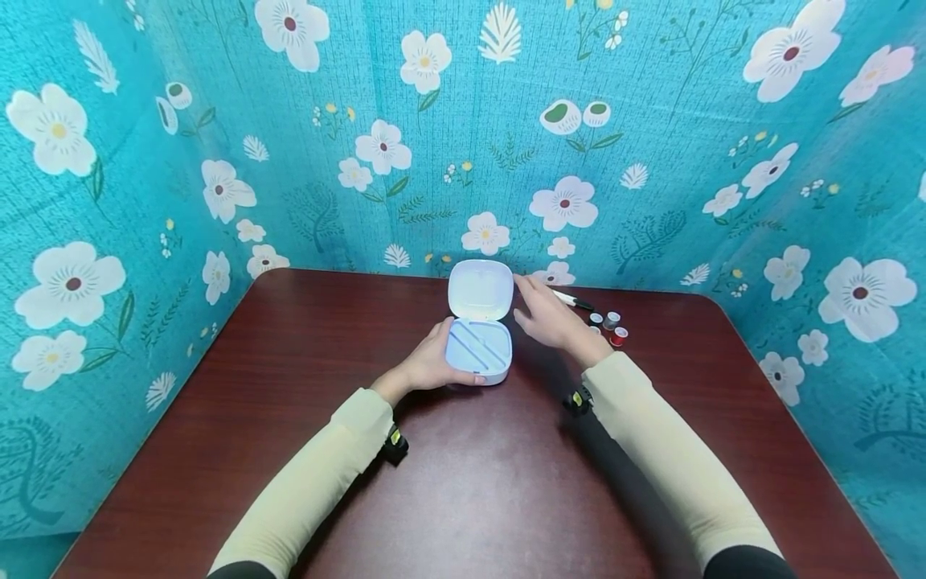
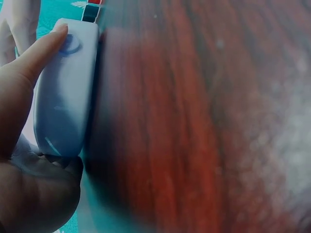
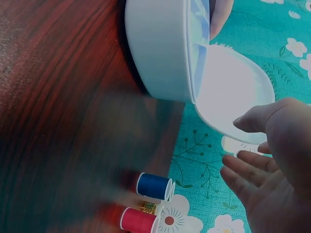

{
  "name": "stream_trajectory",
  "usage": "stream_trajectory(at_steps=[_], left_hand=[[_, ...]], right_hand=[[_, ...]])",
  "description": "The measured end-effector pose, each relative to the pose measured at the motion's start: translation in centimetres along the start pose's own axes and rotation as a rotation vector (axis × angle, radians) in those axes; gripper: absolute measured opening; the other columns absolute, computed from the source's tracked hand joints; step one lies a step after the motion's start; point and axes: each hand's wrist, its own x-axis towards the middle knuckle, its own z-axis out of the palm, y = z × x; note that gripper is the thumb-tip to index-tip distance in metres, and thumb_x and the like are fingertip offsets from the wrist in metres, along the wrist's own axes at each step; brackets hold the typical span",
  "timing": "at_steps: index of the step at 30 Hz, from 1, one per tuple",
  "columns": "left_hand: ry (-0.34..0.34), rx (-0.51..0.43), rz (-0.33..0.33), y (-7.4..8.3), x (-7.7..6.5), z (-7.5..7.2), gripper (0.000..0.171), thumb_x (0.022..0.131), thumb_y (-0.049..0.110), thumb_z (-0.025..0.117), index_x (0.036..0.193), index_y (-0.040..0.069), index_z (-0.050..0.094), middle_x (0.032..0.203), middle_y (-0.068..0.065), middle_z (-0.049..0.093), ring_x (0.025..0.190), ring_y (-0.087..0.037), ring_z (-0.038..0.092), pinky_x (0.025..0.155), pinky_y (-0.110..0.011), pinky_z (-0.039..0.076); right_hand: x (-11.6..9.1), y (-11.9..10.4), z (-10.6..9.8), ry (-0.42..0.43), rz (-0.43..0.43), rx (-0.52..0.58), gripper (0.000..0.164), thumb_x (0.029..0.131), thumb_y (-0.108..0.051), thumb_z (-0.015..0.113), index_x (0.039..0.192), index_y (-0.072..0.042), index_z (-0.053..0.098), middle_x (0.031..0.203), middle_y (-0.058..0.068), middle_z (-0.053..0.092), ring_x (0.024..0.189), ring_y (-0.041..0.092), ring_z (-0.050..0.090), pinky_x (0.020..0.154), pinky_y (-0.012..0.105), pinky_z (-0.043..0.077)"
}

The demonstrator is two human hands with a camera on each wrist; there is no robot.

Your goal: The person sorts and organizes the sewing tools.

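the pale blue, rounded plastic box with slanting dividers inside [image 1: 497,378] sits on the dark reddish-brown wood-grain table [image 1: 463,482], near its far edge, its white rounded lid [image 1: 481,289] hinged up and standing open behind it. the left hand [image 1: 432,366] grips the box from its left side, the thumb reaching across the front to the latch. the right hand [image 1: 546,314] grips nothing; its fingers are spread loosely beside the lid's right edge, and whether they touch it i cannot tell. to the right of that hand, a white marker with a black cap [image 1: 574,299] lies near a small cluster of thread spools, among them a red spool [image 1: 618,337], a grey spool [image 1: 612,320] and a blue spool [image 3: 153,186]. teal cloth printed with white flowers [image 1: 463,104] hangs behind the table.
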Motion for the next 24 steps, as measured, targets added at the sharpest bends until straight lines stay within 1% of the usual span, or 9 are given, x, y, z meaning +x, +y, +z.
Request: stream_trajectory(at_steps=[2,8,13,15,17,20,23,24], left_hand=[[0.003,-0.001,0.002,0.0,0.0,0.0,0.12,0.064,0.05,0.096,0.155,0.01,0.027,0.138,-0.008,0.044,0.121,-0.022,0.048,0.103,-0.042,0.042],[0.003,0.002,-0.01,0.1,-0.1,0.1,0.122,0.065,0.049,0.096,0.156,0.01,0.025,0.142,-0.01,0.043,0.123,-0.023,0.047,0.105,-0.043,0.042],[0.002,-0.002,-0.014,0.2,-0.2,0.1,0.121,0.065,0.05,0.095,0.156,0.01,0.026,0.143,-0.01,0.042,0.125,-0.024,0.047,0.105,-0.044,0.042],[0.001,-0.003,-0.011,0.2,-0.3,0.0,0.121,0.065,0.05,0.095,0.156,0.01,0.026,0.142,-0.01,0.042,0.125,-0.024,0.047,0.105,-0.044,0.042],[0.0,-0.001,-0.008,0.2,-0.3,0.0,0.12,0.065,0.05,0.095,0.155,0.01,0.026,0.142,-0.01,0.042,0.125,-0.024,0.047,0.104,-0.044,0.042],[0.003,0.005,0.001,0.2,-0.3,0.0,0.119,0.066,0.051,0.095,0.155,0.01,0.027,0.142,-0.01,0.042,0.124,-0.024,0.046,0.104,-0.044,0.043],[0.009,0.005,0.012,0.0,-0.2,0.1,0.117,0.067,0.051,0.094,0.154,0.009,0.028,0.141,-0.01,0.043,0.124,-0.024,0.046,0.103,-0.045,0.043],[0.01,0.002,0.017,0.0,-0.2,0.1,0.116,0.067,0.05,0.094,0.153,0.009,0.028,0.141,-0.01,0.043,0.124,-0.023,0.046,0.103,-0.045,0.043]], right_hand=[[-0.3,-0.3,0.0,0.011,-0.009,-0.029,0.062,0.102,-0.014,0.058,0.154,0.009,0.032,0.15,0.027,0.042,0.141,0.038,0.042,0.115,0.051,0.035],[-1.0,-1.0,0.2,0.028,-0.043,-0.062,0.058,0.1,-0.016,0.063,0.149,0.007,0.042,0.146,0.026,0.045,0.135,0.038,0.047,0.112,0.051,0.04],[-1.4,-0.9,0.8,0.041,-0.061,-0.074,0.058,0.099,-0.017,0.065,0.148,0.007,0.045,0.143,0.026,0.047,0.134,0.039,0.047,0.112,0.052,0.039],[-1.4,-0.8,1.0,0.043,-0.073,-0.062,0.059,0.099,-0.018,0.066,0.147,0.007,0.046,0.141,0.025,0.048,0.132,0.038,0.048,0.111,0.052,0.04],[-1.5,-0.8,1.1,0.045,-0.083,-0.041,0.061,0.098,-0.02,0.068,0.147,0.007,0.046,0.138,0.024,0.05,0.127,0.037,0.052,0.107,0.052,0.044],[-1.4,-0.9,1.3,0.04,-0.097,0.015,0.064,0.096,-0.023,0.071,0.146,0.007,0.047,0.134,0.023,0.052,0.114,0.036,0.059,0.095,0.048,0.05],[-1.3,-1.0,1.5,0.03,-0.115,0.06,0.065,0.094,-0.024,0.073,0.144,0.008,0.049,0.128,0.024,0.056,0.101,0.033,0.063,0.084,0.045,0.053],[-1.3,-1.1,1.6,0.025,-0.119,0.074,0.064,0.094,-0.024,0.074,0.144,0.008,0.049,0.126,0.024,0.057,0.099,0.033,0.064,0.082,0.044,0.053]])
